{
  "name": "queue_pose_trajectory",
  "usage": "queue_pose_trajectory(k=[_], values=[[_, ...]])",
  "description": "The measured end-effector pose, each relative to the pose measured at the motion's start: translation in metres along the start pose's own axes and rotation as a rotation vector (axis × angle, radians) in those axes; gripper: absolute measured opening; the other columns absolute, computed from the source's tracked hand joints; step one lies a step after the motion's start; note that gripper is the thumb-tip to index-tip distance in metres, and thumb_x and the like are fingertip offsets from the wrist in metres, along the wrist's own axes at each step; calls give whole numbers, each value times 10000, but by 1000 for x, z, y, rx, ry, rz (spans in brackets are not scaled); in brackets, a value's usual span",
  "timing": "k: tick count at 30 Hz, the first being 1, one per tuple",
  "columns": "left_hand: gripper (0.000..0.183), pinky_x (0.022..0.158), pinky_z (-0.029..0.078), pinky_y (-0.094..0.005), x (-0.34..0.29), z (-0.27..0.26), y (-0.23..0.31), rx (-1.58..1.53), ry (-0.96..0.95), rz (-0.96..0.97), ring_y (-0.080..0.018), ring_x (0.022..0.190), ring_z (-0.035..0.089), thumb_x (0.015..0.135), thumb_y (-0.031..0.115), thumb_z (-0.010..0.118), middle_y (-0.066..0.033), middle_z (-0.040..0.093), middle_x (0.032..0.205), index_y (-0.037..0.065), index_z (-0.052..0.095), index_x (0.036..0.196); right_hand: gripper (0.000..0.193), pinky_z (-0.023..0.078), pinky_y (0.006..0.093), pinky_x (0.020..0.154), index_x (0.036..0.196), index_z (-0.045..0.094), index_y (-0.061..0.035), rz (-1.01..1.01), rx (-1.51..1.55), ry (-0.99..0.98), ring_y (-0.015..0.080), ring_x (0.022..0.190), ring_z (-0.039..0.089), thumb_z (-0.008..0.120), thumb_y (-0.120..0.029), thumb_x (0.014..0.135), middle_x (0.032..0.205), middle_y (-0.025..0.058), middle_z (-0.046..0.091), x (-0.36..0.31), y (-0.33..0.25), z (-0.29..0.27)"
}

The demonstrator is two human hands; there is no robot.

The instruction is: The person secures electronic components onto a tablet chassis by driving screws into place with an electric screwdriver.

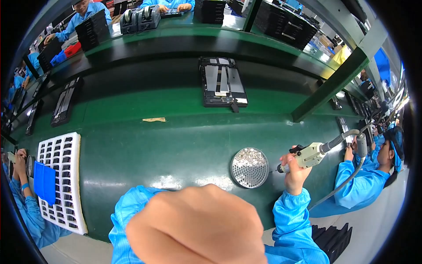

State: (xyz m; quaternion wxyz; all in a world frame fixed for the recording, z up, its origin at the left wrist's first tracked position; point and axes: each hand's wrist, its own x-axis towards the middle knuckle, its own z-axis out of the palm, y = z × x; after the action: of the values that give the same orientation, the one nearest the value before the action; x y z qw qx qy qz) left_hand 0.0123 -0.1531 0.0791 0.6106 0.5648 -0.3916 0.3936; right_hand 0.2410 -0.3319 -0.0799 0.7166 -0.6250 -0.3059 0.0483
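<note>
My right hand grips a cream electric screwdriver with a black lever and a corded grey tail. Its tip points left, toward a round metal screw dish full of small holes. Loose tiny screws lie heaped in the far part of that dish. Close to the camera, my left hand looms large and blurred, knuckles up and fingers curled under. What it holds, if anything, is hidden. Beyond the dish, an opened tablet with bare battery cells and a dangling flex cable lies on the green bench.
At left stands a white foam tray of small black parts, a blue piece on it. Another open device lies farther back. A tan scrap rests mid-bench. A green post rises at right. Co-workers sit on both sides and opposite.
</note>
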Motion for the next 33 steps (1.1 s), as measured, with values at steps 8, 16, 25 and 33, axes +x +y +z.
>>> queue_pose_trajectory(k=[8,16,25,33], values=[[187,450,451,-317,-5,19,-2,-222,20,-108,-254,536,603,809,85,699,-213,652,738,-88,648,761,320,486,361,634,1102,485,55,-50,2,-19,162,589,535,593,-40,817,717,82,558,3,3,0],[184,408,394,-282,-1,5,-19,105,-18,190,-212,486,529,782,98,637,-152,627,705,-28,611,651,313,485,362,650,1106,482,53,-19,-10,15,164,603,535,582,-34,822,723,85,552,1,5,-4],[191,535,437,-250,-12,18,3,690,88,59,-199,633,539,676,26,695,-119,568,863,-5,573,821,313,484,359,652,1107,471,58,-29,-14,-13,158,594,532,574,-33,825,713,81,546,2,0,-1],[108,527,495,-294,1,-7,-2,622,-418,-37,-219,663,655,811,67,656,-112,691,880,-33,679,775,315,519,362,641,1093,496,37,43,21,-18,171,616,563,610,-8,803,788,83,569,0,11,-6]])
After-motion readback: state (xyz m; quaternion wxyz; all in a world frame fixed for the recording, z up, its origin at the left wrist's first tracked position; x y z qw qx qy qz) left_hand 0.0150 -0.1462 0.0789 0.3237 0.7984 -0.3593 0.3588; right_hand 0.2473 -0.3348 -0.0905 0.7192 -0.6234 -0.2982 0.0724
